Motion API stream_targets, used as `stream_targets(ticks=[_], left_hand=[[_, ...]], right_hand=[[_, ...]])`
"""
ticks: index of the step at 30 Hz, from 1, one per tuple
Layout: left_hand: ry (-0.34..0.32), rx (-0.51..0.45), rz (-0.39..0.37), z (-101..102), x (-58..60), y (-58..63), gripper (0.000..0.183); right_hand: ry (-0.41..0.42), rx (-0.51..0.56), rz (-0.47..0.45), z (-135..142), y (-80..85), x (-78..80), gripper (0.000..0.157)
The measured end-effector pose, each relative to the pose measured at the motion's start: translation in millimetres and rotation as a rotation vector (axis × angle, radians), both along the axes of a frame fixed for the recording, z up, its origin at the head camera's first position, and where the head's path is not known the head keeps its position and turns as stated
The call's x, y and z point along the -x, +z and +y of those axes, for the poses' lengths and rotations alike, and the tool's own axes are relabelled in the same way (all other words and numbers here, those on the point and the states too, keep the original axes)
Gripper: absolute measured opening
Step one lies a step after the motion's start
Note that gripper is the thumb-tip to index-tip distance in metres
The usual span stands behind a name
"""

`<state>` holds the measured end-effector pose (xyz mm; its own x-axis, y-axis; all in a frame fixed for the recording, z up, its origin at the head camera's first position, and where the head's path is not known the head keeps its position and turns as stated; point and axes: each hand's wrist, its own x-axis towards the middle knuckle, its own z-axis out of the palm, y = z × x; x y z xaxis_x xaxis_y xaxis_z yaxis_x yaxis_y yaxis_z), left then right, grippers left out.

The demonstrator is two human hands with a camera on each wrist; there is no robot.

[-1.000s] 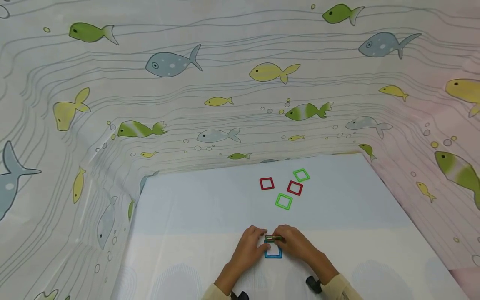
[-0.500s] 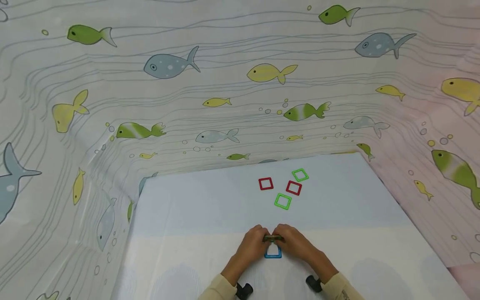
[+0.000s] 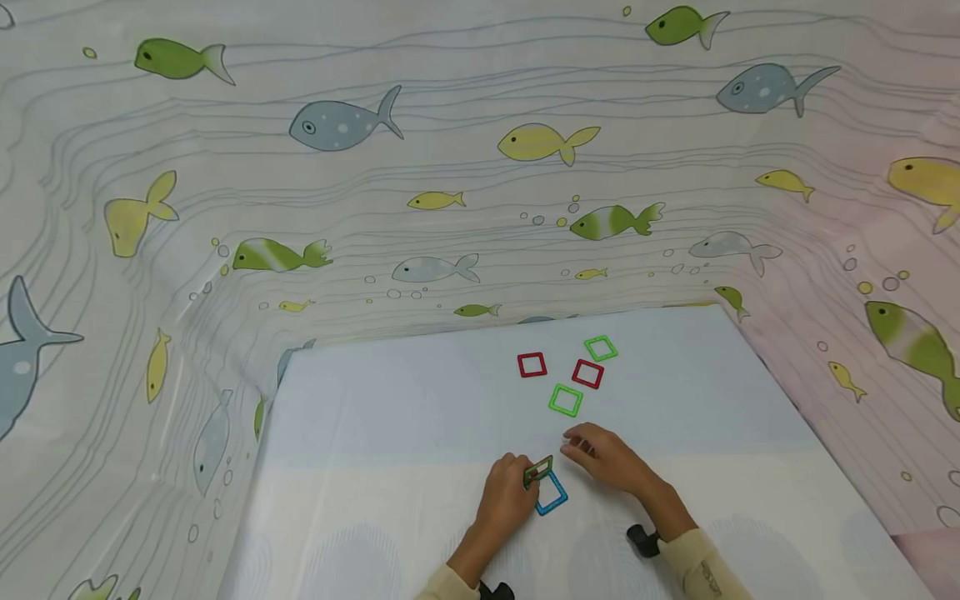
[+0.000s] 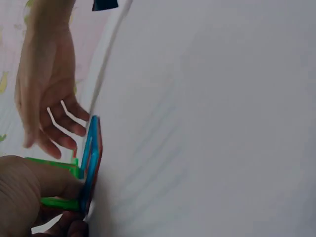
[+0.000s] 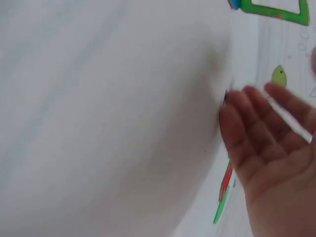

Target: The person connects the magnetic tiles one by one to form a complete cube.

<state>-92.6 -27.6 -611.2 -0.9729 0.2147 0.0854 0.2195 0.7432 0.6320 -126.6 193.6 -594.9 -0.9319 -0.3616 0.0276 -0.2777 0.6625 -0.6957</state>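
Note:
On the table lies a blue square frame tile (image 3: 555, 505), turned at an angle, with reddish colour along its underside in the left wrist view. A green square frame tile (image 5: 279, 15) stands up from the blue tile's far edge. My left hand (image 3: 508, 498) pinches the green tile, with fingers and thumb around its side. To the right, my right hand (image 3: 609, 458) holds nothing; its fingers are loosely bent and apart from the tiles. In the right wrist view its palm and fingers (image 5: 261, 123) show plainly.
Beyond the hands, two red square frame tiles (image 3: 543, 366) (image 3: 588, 362) and two green ones (image 3: 553, 400) (image 3: 590, 349) lie flat on the pale table (image 3: 405, 400). A fish-patterned sheet (image 3: 345, 208) rises behind and at both sides.
My right hand has let go of the green tile and moved right and away from me. The joined blue and green tiles have turned counterclockwise, the left hand keeping its hold.

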Motion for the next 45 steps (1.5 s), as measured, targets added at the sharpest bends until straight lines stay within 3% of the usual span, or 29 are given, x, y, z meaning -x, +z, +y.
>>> stream_targets(ticks=[5, 9, 19, 24, 30, 37, 45], left_hand=[[0.103, -0.029, 0.034, 5, -5.2, -5.0, 0.01], [0.147, -0.052, 0.055, 8, -8.0, -6.7, 0.01], [0.186, -0.123, 0.038, 16, -10.0, -11.1, 0.013], [0.195, -0.135, 0.076, 17, -11.2, -13.1, 0.017], [0.208, -0.135, 0.045, 16, -11.9, -10.0, 0.017], [0.223, -0.115, 0.063, 15, -12.5, -11.6, 0.017], [0.237, -0.096, 0.054, 14, -14.3, -11.6, 0.016]], right_hand=[[-0.184, -0.05, 0.032, 4, 3.4, 21.0, 0.03], [-0.252, -0.114, 0.041, 4, 7.8, 39.9, 0.035], [-0.243, -0.244, 0.05, 4, -1.2, 67.5, 0.053], [-0.242, -0.233, -0.001, 3, -3.6, 72.5, 0.064], [-0.24, -0.259, -0.036, 1, -3.3, 75.1, 0.064], [-0.306, -0.146, -0.143, -5, -5.7, 73.8, 0.061], [-0.275, -0.082, -0.057, -4, -10.9, 64.8, 0.055]])
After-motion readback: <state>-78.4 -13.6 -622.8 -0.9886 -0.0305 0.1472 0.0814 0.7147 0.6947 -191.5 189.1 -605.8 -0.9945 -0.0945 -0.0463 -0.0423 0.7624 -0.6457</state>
